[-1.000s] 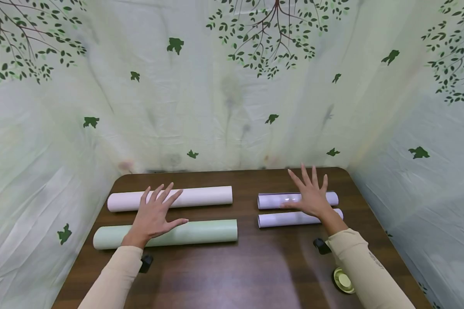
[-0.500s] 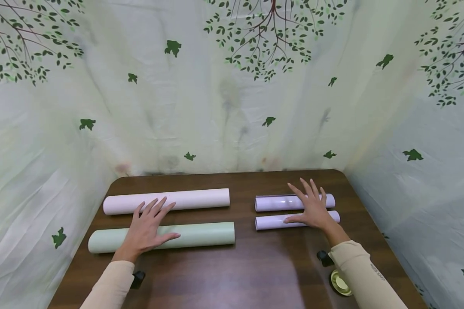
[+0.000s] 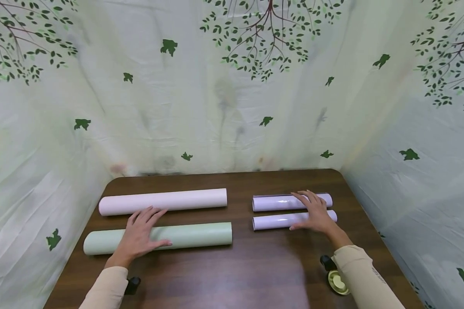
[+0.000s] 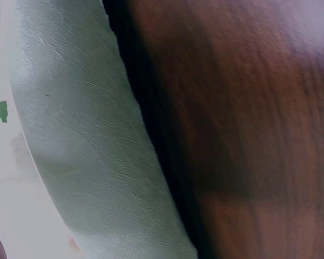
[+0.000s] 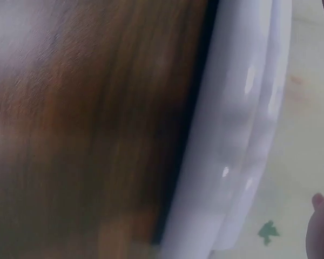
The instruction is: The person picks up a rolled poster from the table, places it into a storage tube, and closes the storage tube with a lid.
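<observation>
My left hand (image 3: pixel 138 236) is over the pale green roll (image 3: pixel 197 235), fingers spread and reaching past its far side toward the pinkish-white roll (image 3: pixel 193 198) behind. The green roll's textured surface (image 4: pixel 92 129) fills much of the left wrist view. On the right side, my right hand (image 3: pixel 315 216) is spread over the nearer glossy lavender-white roll (image 3: pixel 276 221), its thumb at the near side. Its fingertips overlap the farther lavender roll (image 3: pixel 270 203) in the head view. Both small rolls lie side by side, and the nearer one (image 5: pixel 210 140) also shows in the right wrist view.
All the rolls lie on a dark brown wooden table (image 3: pixel 216 279). A round gold-coloured dish or lid (image 3: pixel 338 282) sits beside the right forearm. White cloth (image 3: pixel 201 107) printed with leaves and branches hangs behind and at both sides.
Both hands have come down and back toward me, closer to the near rolls. The right fingers are bent more than before. The rolls lie as before on the table.
</observation>
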`<state>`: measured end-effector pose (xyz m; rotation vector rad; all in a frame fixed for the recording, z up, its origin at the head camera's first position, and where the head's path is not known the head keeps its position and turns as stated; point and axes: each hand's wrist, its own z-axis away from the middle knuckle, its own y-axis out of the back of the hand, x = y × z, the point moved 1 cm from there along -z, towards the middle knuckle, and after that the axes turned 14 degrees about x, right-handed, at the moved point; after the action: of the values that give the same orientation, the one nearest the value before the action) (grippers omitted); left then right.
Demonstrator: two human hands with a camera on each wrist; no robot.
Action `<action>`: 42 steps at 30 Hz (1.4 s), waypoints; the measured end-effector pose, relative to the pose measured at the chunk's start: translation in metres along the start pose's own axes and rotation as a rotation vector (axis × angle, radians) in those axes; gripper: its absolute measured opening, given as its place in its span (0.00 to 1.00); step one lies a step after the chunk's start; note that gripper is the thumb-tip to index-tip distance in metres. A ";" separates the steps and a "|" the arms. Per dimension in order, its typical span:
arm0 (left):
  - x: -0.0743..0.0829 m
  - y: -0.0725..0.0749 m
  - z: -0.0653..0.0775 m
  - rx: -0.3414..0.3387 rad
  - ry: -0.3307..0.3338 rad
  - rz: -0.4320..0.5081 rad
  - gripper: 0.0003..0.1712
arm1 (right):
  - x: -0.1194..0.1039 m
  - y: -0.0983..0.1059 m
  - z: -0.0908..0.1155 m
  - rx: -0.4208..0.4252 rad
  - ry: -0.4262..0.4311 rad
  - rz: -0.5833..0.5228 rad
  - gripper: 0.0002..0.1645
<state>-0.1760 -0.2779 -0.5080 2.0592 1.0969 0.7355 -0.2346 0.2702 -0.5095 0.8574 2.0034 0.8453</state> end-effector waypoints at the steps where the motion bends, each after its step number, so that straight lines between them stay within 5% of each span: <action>1: -0.001 0.000 0.001 0.001 -0.001 0.003 0.55 | 0.002 -0.001 0.001 0.007 0.003 -0.010 0.66; 17: -0.009 0.004 0.016 -0.044 0.075 0.051 0.57 | 0.024 -0.012 0.017 -0.020 0.002 -0.019 0.49; 33: -0.020 0.001 0.026 -0.165 0.200 0.086 0.53 | 0.029 -0.025 0.018 -0.043 0.074 -0.042 0.35; 42: -0.020 -0.009 0.028 -0.204 0.233 0.134 0.49 | 0.035 -0.030 0.018 -0.070 -0.024 -0.056 0.30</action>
<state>-0.1693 -0.2994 -0.5347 1.9208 0.9683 1.1295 -0.2439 0.2863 -0.5551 0.7654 1.9561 0.8644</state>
